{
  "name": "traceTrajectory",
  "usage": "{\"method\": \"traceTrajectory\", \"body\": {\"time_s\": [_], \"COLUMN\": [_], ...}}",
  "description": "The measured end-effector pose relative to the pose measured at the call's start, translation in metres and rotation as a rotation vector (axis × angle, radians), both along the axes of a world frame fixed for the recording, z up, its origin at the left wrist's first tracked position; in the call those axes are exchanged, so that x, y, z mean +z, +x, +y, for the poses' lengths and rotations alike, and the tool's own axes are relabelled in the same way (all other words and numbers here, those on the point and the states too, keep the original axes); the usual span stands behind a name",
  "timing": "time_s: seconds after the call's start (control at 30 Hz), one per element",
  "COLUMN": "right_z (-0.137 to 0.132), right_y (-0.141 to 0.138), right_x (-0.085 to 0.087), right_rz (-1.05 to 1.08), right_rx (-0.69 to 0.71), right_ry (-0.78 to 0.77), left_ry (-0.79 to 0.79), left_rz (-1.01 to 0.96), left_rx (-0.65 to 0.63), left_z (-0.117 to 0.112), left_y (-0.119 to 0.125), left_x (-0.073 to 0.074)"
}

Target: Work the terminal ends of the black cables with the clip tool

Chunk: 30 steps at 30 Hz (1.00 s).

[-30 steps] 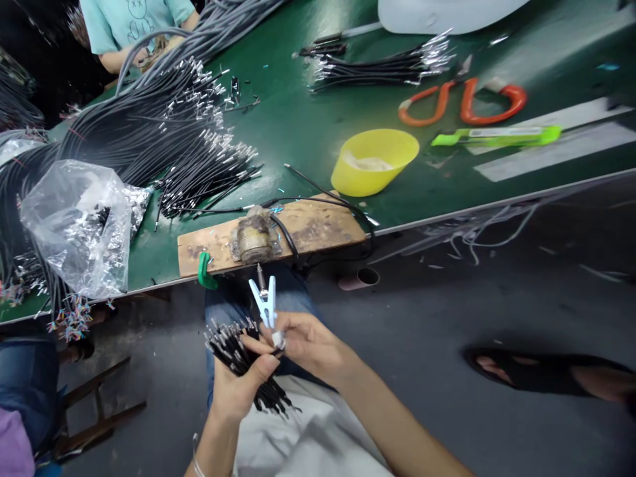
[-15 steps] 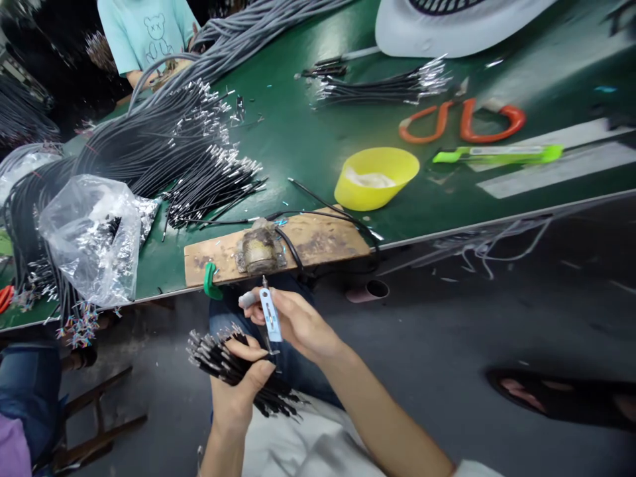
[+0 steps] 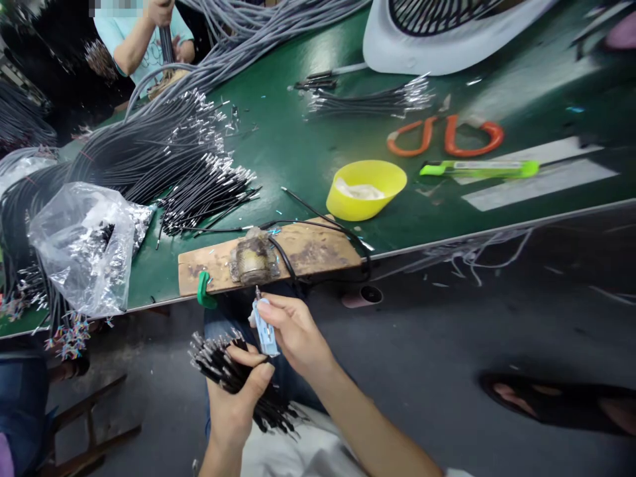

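Observation:
My left hand [image 3: 232, 405] is closed round a bundle of short black cables [image 3: 218, 366] with stripped, silvery ends. In my right hand [image 3: 298, 331] is a small light-blue plastic tool [image 3: 267, 336] with a metal strip along it, pinched between thumb and fingers. A thin metal tip pokes out past its upper end. The tool's lower end lies close to my left thumb tip; whether a cable sits in it I cannot tell. Just beyond my right fingers, a grimy cylindrical metal block [image 3: 252, 260] is fixed on a wooden board [image 3: 318, 248] at the table edge.
A green clip [image 3: 205, 290] grips the board's edge. On the green table [image 3: 278, 152] lie black cable heaps [image 3: 199, 192], a clear plastic bag [image 3: 82, 245], a yellow cup [image 3: 366, 192], orange-handled scissors [image 3: 474, 138], a green cutter [image 3: 479, 169] and a fan [image 3: 422, 56]. A co-worker [image 3: 136, 40] sits opposite.
The tool has tilted, and my right fingers now cover more of its upper part. My left hand keeps the cable bundle. Across the table, the co-worker has raised a dark bundle upright. The view has shifted slightly.

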State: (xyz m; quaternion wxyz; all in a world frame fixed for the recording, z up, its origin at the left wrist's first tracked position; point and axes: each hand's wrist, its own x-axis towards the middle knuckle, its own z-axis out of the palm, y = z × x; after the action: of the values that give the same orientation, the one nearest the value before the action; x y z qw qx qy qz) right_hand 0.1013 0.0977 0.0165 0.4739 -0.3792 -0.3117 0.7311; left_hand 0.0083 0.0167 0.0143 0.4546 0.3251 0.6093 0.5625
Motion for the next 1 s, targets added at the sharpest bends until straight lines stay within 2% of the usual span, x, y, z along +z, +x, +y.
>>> {"method": "traceTrajectory", "body": {"time_s": [0.23,0.33,0.4,0.47,0.57,0.63,0.7,0.77,0.9,1.0], "right_z": [-0.003,-0.011,-0.020,-0.032,-0.046,-0.050,-0.050,-0.046,-0.041,-0.042], "right_y": [0.005,0.019,0.028,0.032,0.029,0.025,0.021,0.020,0.021,0.019], "right_x": [-0.025,-0.038,-0.042,-0.041,-0.031,-0.022,-0.015,-0.012,-0.013,-0.017], "right_rz": [-0.021,-0.126,-0.258,-0.388,-0.531,-0.595,-0.630,-0.635,-0.623,-0.596], "right_rx": [-0.160,-0.197,-0.203,-0.217,-0.272,-0.207,-0.082,0.008,0.044,0.044], "right_ry": [-0.023,0.006,0.068,0.158,0.433,0.650,0.777,0.798,0.755,0.723], "left_ry": [-0.016,-0.106,-0.160,-0.170,-0.167,-0.177,-0.194,-0.217,-0.259,-0.301], "left_rz": [-0.029,-0.069,-0.094,-0.091,-0.053,-0.039,-0.025,-0.020,-0.005,0.061], "left_rx": [0.013,-0.089,-0.142,-0.141,-0.122,-0.123,-0.089,-0.072,-0.181,-0.086], "left_z": [-0.002,-0.005,-0.009,-0.012,-0.016,-0.017,-0.018,-0.018,-0.017,-0.022], "left_y": [-0.004,-0.011,-0.014,-0.013,-0.009,-0.006,-0.005,-0.005,-0.009,-0.008], "left_x": [0.001,-0.004,-0.007,-0.011,-0.015,-0.017,-0.020,-0.020,-0.019,-0.023]}}
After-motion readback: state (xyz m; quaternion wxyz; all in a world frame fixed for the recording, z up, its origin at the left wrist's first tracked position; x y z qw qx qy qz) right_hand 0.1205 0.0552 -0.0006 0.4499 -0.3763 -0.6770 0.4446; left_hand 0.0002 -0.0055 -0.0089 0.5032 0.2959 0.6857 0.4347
